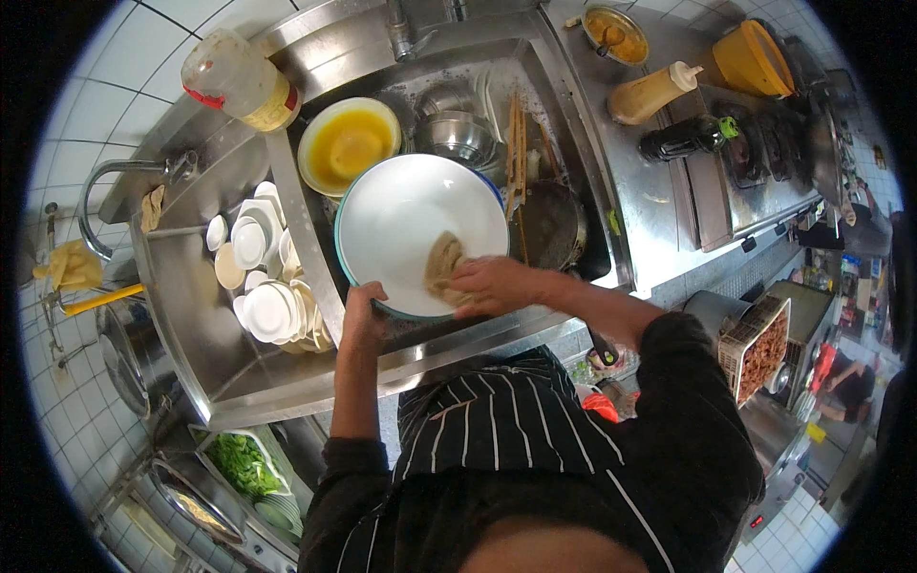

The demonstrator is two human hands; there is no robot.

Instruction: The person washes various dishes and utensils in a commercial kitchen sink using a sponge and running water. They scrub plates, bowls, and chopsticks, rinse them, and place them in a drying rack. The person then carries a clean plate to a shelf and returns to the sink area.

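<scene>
A large white bowl (408, 222) with a blue-green rim is held over the right sink basin. My left hand (365, 304) grips its rim at the lower left. Inside the bowl, my right hand (491, 285) presses a tan cloth (444, 261) against the wall near the lower right; hand and cloth are slightly blurred. Behind the bowl sits a bowl of yellow liquid (350, 143). Stacked metal bowls (455, 136), wooden chopsticks (516, 143) and a dark pan (555, 222) lie in the same basin.
Several white dishes (269, 311) are piled in the left basin (193, 286). A large plastic jar (243, 79) stands at the back ledge, near a curved faucet (89, 200). On the right counter are a squeeze bottle (648, 94), a dark bottle (680, 137) and a yellow bucket (749, 61).
</scene>
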